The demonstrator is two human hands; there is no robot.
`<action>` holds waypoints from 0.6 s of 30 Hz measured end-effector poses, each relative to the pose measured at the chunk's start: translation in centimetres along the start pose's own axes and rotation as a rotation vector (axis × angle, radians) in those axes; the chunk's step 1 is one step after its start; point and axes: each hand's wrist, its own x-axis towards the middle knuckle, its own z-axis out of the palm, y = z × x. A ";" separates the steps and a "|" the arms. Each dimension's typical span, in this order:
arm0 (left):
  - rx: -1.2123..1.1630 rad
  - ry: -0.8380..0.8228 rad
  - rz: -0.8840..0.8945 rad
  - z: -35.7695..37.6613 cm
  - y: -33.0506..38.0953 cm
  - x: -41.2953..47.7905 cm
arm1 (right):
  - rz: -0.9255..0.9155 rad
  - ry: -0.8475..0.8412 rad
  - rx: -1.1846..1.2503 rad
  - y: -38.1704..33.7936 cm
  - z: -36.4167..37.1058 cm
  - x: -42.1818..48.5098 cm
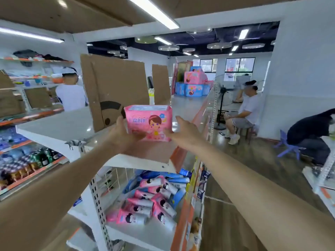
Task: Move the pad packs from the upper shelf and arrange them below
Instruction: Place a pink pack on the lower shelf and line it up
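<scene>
Bottles (41, 158) were seen on the side racks at far left, with a person in a white shirt (70, 95) stood behind them. A cardboard sheet (114, 87) was propped upright on the upper shelf (54, 127). The left hand (125, 134) was wrapped on the pink pad pack (149, 122) from its left side, thumb up along the edge, fingers curled under the bottom. The pack was held upright over the front end of the upper shelf; whether it rested on the board could not be told. The right hand (184, 131) was spread, fingertips laid on the pack's lower right corner, thumb raised clear of it. A loose pile of pink and blue packs (154, 198) was lying on the lower shelf (145, 238) directly below. Stacked cartons (194, 84) were seen far back, a standing fan (223, 105) near a seated person (244, 113), and a bent-over person in dark clothes (311, 134) at far right.
</scene>
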 end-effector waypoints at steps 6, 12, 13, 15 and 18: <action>0.034 0.172 0.258 3.8 3.1 1.2 | -0.148 0.163 0.423 5.0 -1.2 1.8; -0.058 0.128 0.400 14.8 14.2 0.8 | -0.201 0.354 0.589 16.4 -11.6 -1.6; -0.049 0.078 0.390 17.3 15.9 0.8 | -0.194 0.366 0.591 18.7 -13.5 -2.6; -0.065 -0.014 0.367 22.2 18.7 0.4 | -0.152 0.379 0.585 23.1 -17.3 -4.8; -0.131 -0.115 0.361 29.6 21.5 -0.5 | -0.063 0.383 0.515 29.1 -21.5 -7.2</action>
